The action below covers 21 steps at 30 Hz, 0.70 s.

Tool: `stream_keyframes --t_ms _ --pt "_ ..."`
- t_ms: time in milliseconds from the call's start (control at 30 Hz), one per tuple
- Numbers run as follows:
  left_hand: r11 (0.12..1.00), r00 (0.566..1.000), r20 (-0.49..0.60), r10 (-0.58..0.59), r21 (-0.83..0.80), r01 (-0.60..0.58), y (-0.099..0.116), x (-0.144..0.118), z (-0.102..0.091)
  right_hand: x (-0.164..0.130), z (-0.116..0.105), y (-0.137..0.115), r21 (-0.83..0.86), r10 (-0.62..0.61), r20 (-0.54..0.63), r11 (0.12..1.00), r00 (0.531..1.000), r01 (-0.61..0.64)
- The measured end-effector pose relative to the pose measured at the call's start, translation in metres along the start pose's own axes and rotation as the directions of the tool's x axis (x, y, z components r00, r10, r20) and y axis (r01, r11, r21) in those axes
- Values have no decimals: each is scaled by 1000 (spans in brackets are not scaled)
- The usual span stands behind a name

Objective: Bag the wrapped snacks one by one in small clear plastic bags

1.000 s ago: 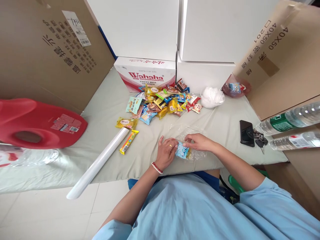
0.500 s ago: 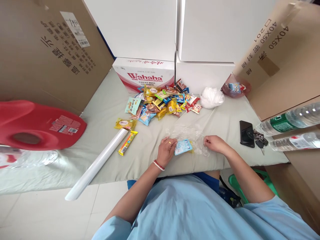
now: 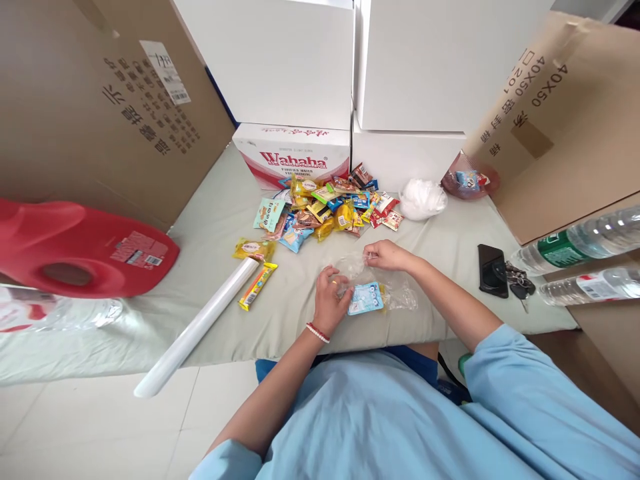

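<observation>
— Both grips first: what are they doing?
— Left hand [image 3: 330, 298] is curled, its fingers pinching the near edge of a clear plastic bag [image 3: 380, 283] beside a blue snack packet [image 3: 366, 298]. Right hand [image 3: 386, 255] is clenched on the bag's far edge, a little above the cloth.
— Where does the packet lie?
— Flat on the surface [image 3: 225, 220], close to its near edge, in front of the person's chest; it seems to sit within or under the crumpled film, I cannot tell which. A yellow edge peeks out at its right side.
— And around that?
— Left of the hands lie a yellow stick packet [image 3: 257, 285] and, touching it, a long white roll [image 3: 200, 327] that overhangs the surface's edge. Farther back sits a heap of mixed snack packets [image 3: 325, 208], against a Wahaha carton [image 3: 293, 155]. Beside the heap, a white crumpled wad [image 3: 423, 198]. On the right, well apart, a black phone [image 3: 490, 268] with keys [image 3: 517, 283] just beside it, and two water bottles [image 3: 580, 243]. A red jug [image 3: 75, 247] lies far left.
</observation>
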<state>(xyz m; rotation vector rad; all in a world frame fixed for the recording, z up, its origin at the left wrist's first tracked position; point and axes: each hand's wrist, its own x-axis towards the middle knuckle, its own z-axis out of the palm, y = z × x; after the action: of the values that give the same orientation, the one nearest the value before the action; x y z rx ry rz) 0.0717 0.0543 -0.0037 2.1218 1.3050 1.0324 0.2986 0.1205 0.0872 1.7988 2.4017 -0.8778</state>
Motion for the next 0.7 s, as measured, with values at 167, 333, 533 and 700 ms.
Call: stream_keyframes --t_ms 167,333,533,700 --pt "986 984 -77 -161 -63 156 -4 4 6 -53 15 -14 -8 -387 -37 922 921 387" --pt "868 924 206 -323 -325 376 -18 17 -12 -83 46 -25 -213 -432 160 863 888 458" --pt "748 894 371 -252 -511 423 -19 16 -60 -79 57 -23 -213 -447 140 858 883 468" --pt "576 760 329 -560 -505 643 -1 6 -67 -77 60 -23 -158 -456 110 869 883 468"
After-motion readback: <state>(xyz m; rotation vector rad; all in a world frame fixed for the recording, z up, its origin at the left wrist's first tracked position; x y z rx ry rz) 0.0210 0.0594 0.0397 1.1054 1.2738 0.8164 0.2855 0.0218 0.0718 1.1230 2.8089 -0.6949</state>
